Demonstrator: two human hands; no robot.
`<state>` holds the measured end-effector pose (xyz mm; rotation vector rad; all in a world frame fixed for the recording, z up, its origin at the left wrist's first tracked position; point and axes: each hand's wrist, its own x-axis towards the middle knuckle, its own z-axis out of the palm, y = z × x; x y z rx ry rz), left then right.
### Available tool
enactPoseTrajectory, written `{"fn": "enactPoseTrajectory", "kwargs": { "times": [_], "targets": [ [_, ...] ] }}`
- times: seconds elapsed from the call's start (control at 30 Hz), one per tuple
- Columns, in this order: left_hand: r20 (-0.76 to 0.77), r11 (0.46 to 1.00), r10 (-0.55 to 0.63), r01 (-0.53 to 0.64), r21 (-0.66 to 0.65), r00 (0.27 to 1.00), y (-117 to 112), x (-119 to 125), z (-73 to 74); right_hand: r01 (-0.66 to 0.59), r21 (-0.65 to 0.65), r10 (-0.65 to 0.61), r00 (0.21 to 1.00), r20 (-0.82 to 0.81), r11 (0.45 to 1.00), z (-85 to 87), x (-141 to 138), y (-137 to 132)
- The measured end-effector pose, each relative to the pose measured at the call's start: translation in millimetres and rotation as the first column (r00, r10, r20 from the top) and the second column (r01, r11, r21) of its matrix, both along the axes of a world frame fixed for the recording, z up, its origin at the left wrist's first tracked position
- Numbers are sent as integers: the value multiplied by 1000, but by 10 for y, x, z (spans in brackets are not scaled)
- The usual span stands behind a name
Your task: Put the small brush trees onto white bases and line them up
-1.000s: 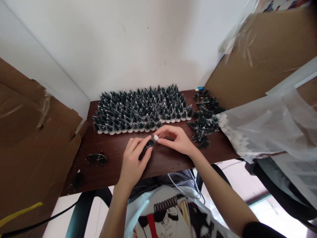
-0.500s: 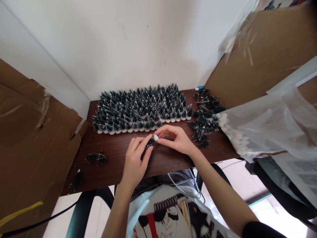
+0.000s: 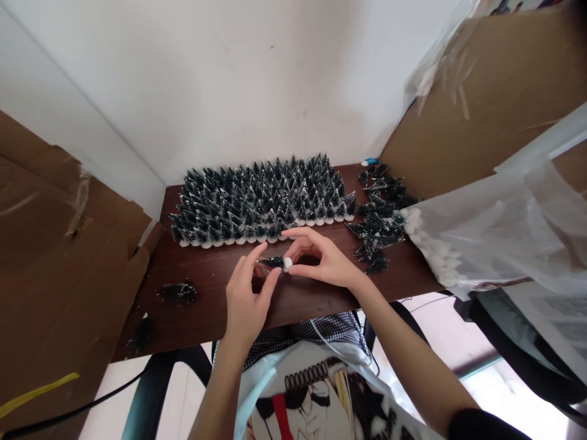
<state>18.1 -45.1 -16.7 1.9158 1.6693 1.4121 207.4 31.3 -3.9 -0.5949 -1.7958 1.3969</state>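
My left hand (image 3: 247,299) pinches a tiny dark green frosted tree (image 3: 272,262) held sideways over the dark wooden table (image 3: 206,305). My right hand (image 3: 323,260) pinches the small white round base (image 3: 287,264) at the tree's end. Both hands meet just in front of a dense block of standing miniature trees (image 3: 261,198) on white bases at the back of the table.
A loose heap of trees without bases (image 3: 378,217) lies at the right. A clear plastic bag of white bases (image 3: 481,238) rests at the table's right edge. Green scraps (image 3: 178,292) lie at the left. Cardboard sheets (image 3: 59,256) flank both sides. A white wall stands behind.
The tree has turned to lie more sideways between my fingers. The white base has shifted slightly lower, against the tree's end. My hands stay close together in the same spot.
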Motion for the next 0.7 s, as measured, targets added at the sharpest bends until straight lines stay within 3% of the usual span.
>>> {"fn": "enactPoseTrajectory", "kwargs": {
  "times": [0.33, 0.7],
  "targets": [
    [-3, 997, -72, 72, -17, 997, 57, 49, 47, -39, 204, 8, 988, 152, 978, -47, -2, 24],
    [-23, 998, -64, 63, -23, 998, 63, 66, 34, -56, 250, 6, 981, 195, 967, -41, -2, 32]
  ]
}}
